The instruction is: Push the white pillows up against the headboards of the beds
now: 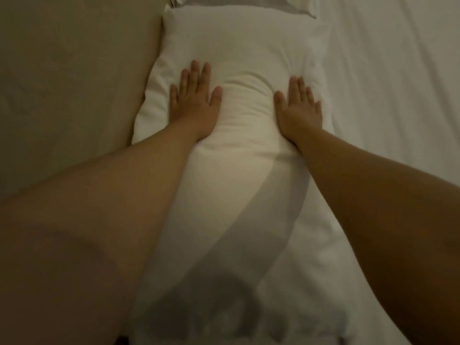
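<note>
A long white pillow [239,53] lies lengthwise in the middle of the view, its left side against the beige padded headboard [74,83]. My left hand [195,100] lies flat on the pillow, palm down, fingers spread. My right hand [300,108] is pressed flat on it too, a little to the right. The filling bulges up between the two hands and creases around the right one. Neither hand grips the cloth. My forearms cover part of the pillow's lower half.
A white bed sheet [393,78] with soft wrinkles fills the right side. Another white pillow with a grey shaded fold [239,3] shows at the top edge. My shadow falls across the pillow's near end.
</note>
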